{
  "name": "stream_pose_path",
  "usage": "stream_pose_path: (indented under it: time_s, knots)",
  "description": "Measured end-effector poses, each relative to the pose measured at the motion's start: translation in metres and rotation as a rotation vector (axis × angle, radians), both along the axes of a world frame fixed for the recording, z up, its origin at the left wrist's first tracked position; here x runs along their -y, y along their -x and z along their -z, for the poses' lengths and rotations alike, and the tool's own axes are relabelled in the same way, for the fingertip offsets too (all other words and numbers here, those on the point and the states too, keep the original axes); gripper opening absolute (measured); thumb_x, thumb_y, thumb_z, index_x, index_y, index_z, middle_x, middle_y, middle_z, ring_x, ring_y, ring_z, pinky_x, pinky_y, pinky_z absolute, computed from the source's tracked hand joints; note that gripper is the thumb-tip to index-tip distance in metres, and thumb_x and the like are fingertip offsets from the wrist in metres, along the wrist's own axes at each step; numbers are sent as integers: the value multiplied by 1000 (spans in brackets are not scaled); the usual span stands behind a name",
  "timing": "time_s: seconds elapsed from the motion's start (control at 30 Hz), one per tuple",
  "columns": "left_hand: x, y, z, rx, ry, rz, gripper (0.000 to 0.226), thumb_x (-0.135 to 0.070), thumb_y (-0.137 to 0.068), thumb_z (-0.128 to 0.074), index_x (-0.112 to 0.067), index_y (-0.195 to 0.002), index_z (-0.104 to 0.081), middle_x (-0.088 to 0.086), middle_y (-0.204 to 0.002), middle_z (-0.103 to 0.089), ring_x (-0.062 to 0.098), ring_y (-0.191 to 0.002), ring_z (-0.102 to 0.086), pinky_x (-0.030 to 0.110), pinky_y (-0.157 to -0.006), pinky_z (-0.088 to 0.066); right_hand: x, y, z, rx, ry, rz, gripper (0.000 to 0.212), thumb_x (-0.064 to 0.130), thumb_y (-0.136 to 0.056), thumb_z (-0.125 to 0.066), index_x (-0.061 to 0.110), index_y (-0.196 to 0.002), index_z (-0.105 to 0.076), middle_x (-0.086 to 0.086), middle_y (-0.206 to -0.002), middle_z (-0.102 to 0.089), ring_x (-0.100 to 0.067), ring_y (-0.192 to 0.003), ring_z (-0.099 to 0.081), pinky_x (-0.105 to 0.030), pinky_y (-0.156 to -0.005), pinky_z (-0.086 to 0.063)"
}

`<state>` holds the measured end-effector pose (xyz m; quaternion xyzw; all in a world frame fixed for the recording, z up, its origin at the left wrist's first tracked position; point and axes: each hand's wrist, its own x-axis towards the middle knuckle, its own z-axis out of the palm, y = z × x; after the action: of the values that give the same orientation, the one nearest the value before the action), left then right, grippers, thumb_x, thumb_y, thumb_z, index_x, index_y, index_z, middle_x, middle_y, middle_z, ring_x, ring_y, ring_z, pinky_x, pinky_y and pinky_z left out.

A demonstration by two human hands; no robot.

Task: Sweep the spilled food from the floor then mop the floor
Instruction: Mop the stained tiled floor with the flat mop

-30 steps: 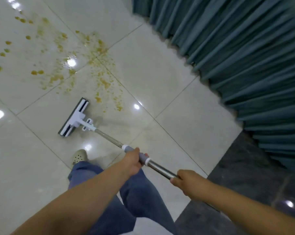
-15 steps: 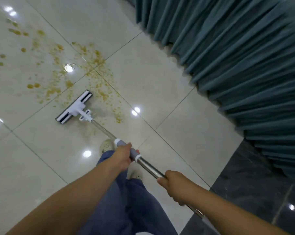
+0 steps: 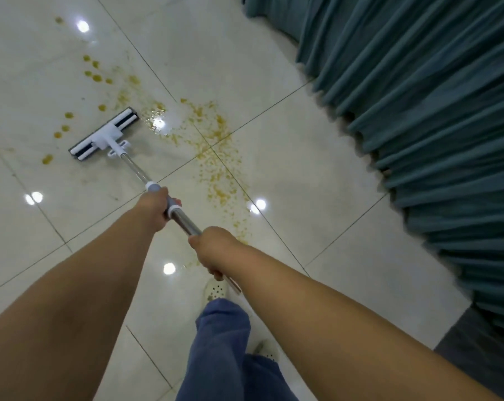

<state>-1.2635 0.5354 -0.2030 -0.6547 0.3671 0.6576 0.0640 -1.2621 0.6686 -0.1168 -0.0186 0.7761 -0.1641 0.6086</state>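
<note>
While my left hand (image 3: 155,208) and right hand (image 3: 213,250) clamp the mop pole (image 3: 184,223), I judge mopping underway, and next the mop head (image 3: 104,135) must push through the yellow spill (image 3: 216,160) just beside it.

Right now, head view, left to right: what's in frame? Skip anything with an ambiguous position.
mop head → left hand, gripping the mop handle → right hand, gripping it too → teal curtain. The spilled food is left out because it spreads across that span.
</note>
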Motion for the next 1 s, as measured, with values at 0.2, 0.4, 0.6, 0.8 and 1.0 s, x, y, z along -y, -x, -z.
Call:
stream_pose_path:
  time_s: [0.2,0.4,0.6,0.8,1.0]
  knots:
    - [-22,10,5,13,-41,79,37,-18,-101,-40,-1,-134,-36,8,-75,-48,15,-63,-50,31,-86,-46,-30,17,1,18,-19,-12,27,32,-99,-40,5,-96,-46,-10,-68,-45,-27,-59,-48,-37,-61,-50]
    - [-125,-1,2,-35,-201,64,46,-17,-102,-39,4,-141,-28,15,-86,-54,19,-67,-50,33,-86,-44,-144,12,-12,43,-85,30,30,39,-98,-39,10,-100,-48,-6,-73,-46,-19,-61,-43,-31,-59,-42]
    - [-288,-13,-26,13,-333,86,49,-16,-102,-36,0,-147,-22,23,-143,-43,31,-131,-46,40,-108,-39,-315,-7,-44,30,-113,42,31,42,-99,-39,18,-81,-44,-1,-74,-45,-17,-66,-46,-26,-56,-40]
    - [-480,-31,-58,47,-449,125,47,-13,-101,-40,4,-143,-27,25,-136,-47,32,-120,-55,39,-100,-45,-508,-25,-85,75,-195,95,28,40,-99,-40,19,-81,-43,-2,-74,-46,-16,-61,-43,-26,-51,-38]
    - [-616,-42,-84,97,-544,216,47,-13,-100,-41,1,-143,-26,20,-110,-56,24,-76,-57,35,-83,-49,-644,-48,-123,-63,-255,-11,37,40,-98,-44,23,-66,-35,8,-71,-43,-8,-71,-46,-16,-58,-33]
